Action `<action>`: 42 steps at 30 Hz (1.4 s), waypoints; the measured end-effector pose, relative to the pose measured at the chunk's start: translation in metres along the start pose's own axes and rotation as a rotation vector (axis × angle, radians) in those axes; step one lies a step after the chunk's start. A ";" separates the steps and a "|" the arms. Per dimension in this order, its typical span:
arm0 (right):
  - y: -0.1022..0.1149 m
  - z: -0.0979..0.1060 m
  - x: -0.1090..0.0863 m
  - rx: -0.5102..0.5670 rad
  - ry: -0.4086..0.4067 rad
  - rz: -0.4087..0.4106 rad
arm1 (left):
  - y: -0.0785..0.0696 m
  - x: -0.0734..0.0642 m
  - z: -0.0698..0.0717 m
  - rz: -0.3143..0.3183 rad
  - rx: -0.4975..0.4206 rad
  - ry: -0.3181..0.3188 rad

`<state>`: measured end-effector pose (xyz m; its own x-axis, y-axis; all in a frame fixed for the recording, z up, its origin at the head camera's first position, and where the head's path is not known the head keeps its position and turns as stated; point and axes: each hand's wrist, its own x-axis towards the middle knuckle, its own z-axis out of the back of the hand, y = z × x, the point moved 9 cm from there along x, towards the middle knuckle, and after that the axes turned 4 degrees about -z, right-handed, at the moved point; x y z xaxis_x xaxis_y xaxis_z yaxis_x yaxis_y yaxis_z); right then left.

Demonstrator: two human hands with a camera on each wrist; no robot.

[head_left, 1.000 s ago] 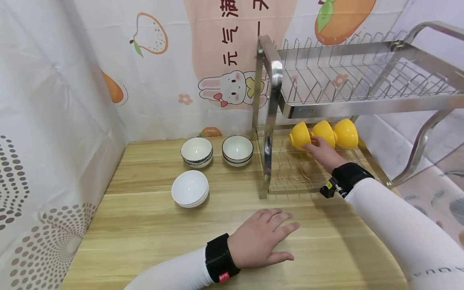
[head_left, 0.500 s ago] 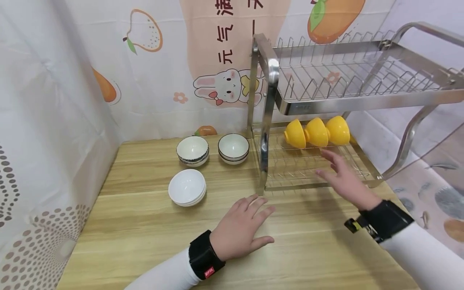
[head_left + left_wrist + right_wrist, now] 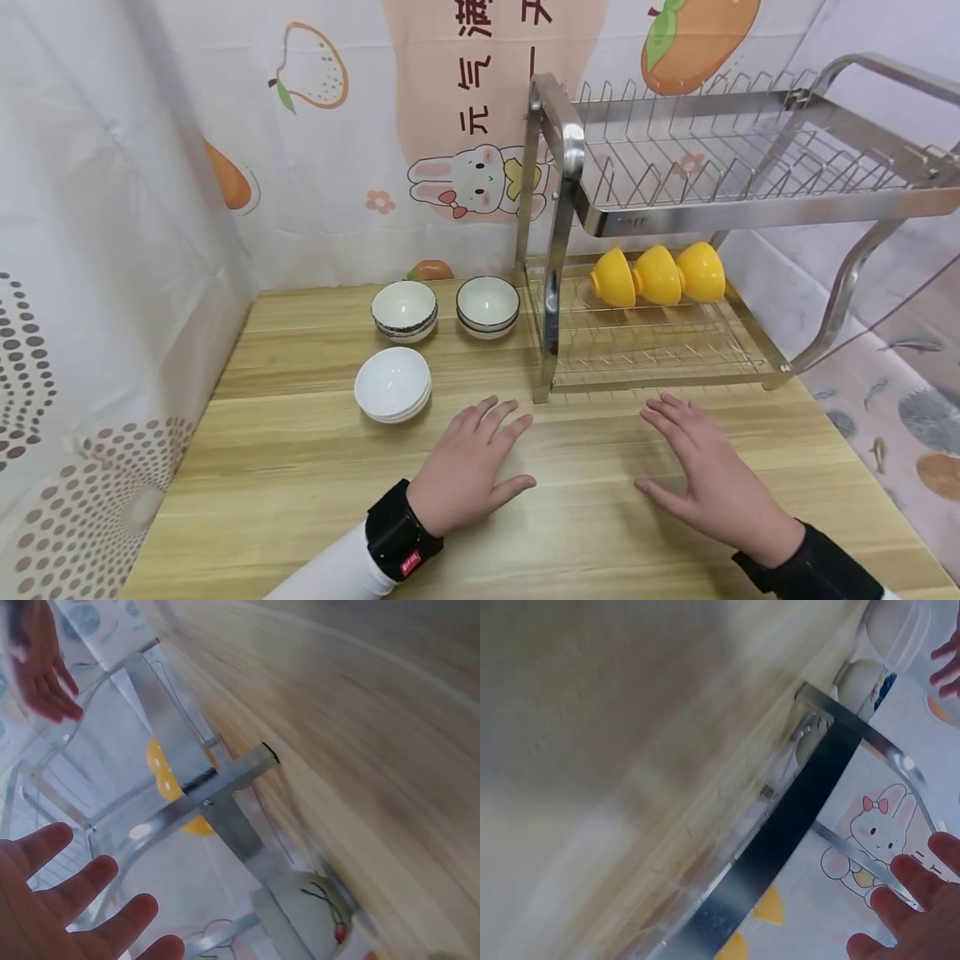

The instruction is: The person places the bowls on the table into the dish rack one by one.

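Three yellow bowls [image 3: 658, 276] stand on edge in a row on the lower tier of a metal dish rack [image 3: 660, 218]. My left hand [image 3: 468, 471] hovers over the wooden table, fingers spread, holding nothing. To the right, in front of the rack, my right hand [image 3: 712, 479] is held with its fingers extended and nothing in it. Up and left of the left hand is a stack of plain white bowls [image 3: 392, 383]. Behind it are a stack of dark-patterned bowls [image 3: 405, 307] and a stack of dark-rimmed bowls [image 3: 487, 303].
The rack's upper tier [image 3: 750, 158] holds only its wire slots and overhangs the yellow bowls. Its left upright [image 3: 555, 275] stands beside the dark-rimmed stack. A printed curtain [image 3: 330, 167] hangs behind the wooden table [image 3: 285, 467].
The right hand has let go of the yellow bowls and drawn back from the rack toward the front. The left hand has shifted slightly left. The bowls stay in their row.
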<state>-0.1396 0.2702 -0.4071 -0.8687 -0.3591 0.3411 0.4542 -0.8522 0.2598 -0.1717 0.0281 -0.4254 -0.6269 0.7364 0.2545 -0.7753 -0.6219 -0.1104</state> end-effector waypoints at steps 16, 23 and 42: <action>0.017 0.003 -0.031 0.010 -0.069 0.030 | 0.038 0.031 -0.013 0.181 -0.026 0.016; 0.025 0.010 -0.039 0.023 -0.096 0.053 | 0.063 0.066 -0.013 0.284 -0.019 -0.014; 0.021 0.018 -0.060 -0.010 -0.101 0.003 | 0.122 0.129 -0.038 0.417 0.053 0.062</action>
<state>-0.0750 0.2810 -0.4055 -0.8429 -0.3216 0.4314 0.4541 -0.8553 0.2495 -0.3500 0.0574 -0.4430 -0.8907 0.4326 0.1398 -0.4504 -0.8815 -0.1419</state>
